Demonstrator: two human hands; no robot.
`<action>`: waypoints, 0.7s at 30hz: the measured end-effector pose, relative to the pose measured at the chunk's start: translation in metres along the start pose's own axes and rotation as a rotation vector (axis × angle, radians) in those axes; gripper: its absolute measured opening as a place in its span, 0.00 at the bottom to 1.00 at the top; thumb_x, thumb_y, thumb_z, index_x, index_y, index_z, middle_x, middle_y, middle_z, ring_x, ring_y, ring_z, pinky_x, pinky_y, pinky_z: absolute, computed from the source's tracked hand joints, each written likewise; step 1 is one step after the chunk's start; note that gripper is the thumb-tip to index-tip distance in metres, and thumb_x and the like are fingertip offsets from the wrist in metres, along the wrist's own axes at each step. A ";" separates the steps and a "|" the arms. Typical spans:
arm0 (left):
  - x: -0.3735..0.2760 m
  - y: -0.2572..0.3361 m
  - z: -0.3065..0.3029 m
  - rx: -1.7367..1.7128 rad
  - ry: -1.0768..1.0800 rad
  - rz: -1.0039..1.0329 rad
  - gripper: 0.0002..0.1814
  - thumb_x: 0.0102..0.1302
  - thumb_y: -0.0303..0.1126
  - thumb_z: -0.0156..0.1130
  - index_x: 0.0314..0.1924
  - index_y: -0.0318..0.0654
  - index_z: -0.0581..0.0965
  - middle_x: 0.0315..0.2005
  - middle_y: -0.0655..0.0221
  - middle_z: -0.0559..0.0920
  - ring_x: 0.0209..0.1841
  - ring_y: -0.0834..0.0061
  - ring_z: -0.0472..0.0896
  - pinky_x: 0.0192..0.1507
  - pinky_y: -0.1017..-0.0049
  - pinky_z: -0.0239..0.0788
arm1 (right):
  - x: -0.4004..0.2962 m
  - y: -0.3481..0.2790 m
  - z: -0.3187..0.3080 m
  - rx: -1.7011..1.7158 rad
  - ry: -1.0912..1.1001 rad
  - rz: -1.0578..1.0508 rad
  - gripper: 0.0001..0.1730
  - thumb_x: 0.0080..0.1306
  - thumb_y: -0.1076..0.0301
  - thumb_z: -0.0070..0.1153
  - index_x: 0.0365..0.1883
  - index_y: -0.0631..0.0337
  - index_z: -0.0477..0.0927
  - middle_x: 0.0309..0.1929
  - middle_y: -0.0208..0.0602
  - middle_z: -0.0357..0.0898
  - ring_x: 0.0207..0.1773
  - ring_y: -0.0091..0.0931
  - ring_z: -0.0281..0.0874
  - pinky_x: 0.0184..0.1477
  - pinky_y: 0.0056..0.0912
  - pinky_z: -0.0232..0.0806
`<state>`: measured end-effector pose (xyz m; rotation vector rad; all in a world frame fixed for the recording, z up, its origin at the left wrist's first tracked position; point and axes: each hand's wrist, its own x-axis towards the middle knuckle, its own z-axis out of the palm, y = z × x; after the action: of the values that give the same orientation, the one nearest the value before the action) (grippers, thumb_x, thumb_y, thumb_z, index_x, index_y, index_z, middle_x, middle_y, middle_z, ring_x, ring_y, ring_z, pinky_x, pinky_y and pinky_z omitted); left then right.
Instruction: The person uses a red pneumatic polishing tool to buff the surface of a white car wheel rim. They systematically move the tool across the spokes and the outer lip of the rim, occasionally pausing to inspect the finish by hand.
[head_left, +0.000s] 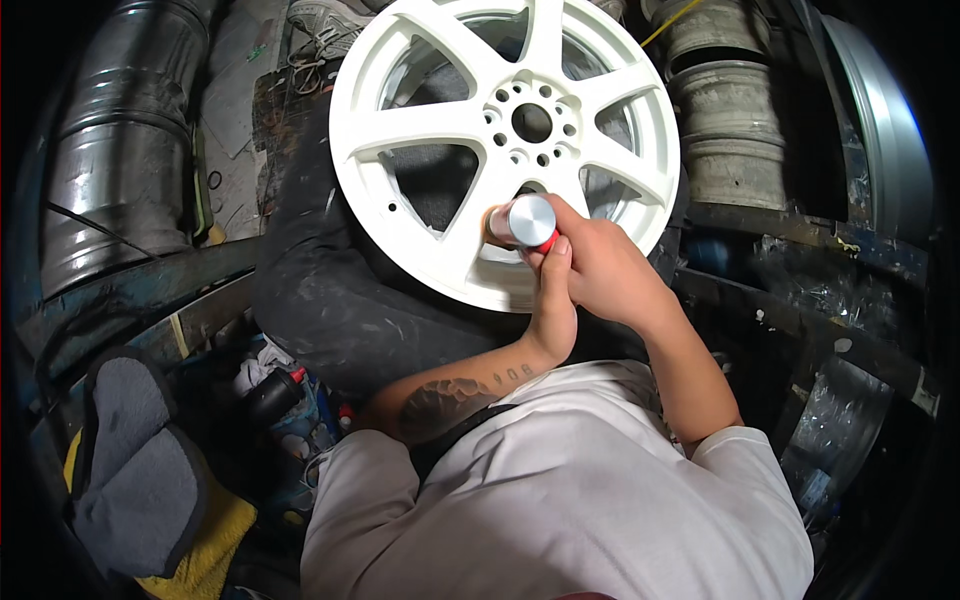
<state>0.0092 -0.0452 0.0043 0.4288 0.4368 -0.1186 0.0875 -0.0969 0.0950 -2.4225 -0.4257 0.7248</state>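
Observation:
A white multi-spoke car wheel rim (412, 124) lies face up across my lap, over dark trousers. My right hand (607, 262) is closed around a small handheld tool with a round silver metal end (532, 220) and a red part. The tool is over a lower spoke of the rim, and an orange glow or tint shows on the white surface at its far end. My left hand (555, 300) is against the right hand, its thumb up by the red part. The fingers of both hands are partly hidden, as is much of the tool.
Shiny metal rim barrels (124, 165) lie at the left, dusty rims (731, 135) are stacked at the right. Grey padded cloth (142, 487) and a yellow cloth (225, 525) lie lower left, near a black bottle (271, 395). Dark metal frame bars (810, 300) flank me.

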 end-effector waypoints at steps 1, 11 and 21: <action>0.003 0.002 -0.003 0.000 -0.031 -0.035 0.26 0.83 0.50 0.50 0.72 0.48 0.63 0.63 0.73 0.73 0.67 0.80 0.72 0.69 0.71 0.63 | 0.000 0.001 0.001 -0.002 0.022 0.005 0.24 0.70 0.60 0.61 0.63 0.54 0.75 0.33 0.52 0.87 0.38 0.53 0.86 0.40 0.54 0.75; 0.015 0.007 -0.012 0.002 -0.040 -0.101 0.22 0.84 0.53 0.45 0.68 0.52 0.67 0.59 0.74 0.77 0.64 0.81 0.76 0.66 0.71 0.68 | 0.012 0.007 0.008 -0.043 0.054 0.004 0.27 0.69 0.61 0.61 0.65 0.56 0.74 0.34 0.55 0.87 0.39 0.54 0.86 0.41 0.55 0.75; 0.004 -0.011 -0.005 0.014 0.054 0.113 0.24 0.84 0.51 0.48 0.69 0.46 0.68 0.62 0.71 0.76 0.67 0.79 0.74 0.70 0.71 0.63 | 0.001 0.009 0.011 0.032 0.033 -0.078 0.24 0.71 0.58 0.62 0.61 0.59 0.75 0.35 0.56 0.87 0.40 0.56 0.85 0.43 0.56 0.75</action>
<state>0.0092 -0.0533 -0.0057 0.4709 0.4641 -0.0003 0.0833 -0.0986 0.0815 -2.3707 -0.4887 0.6530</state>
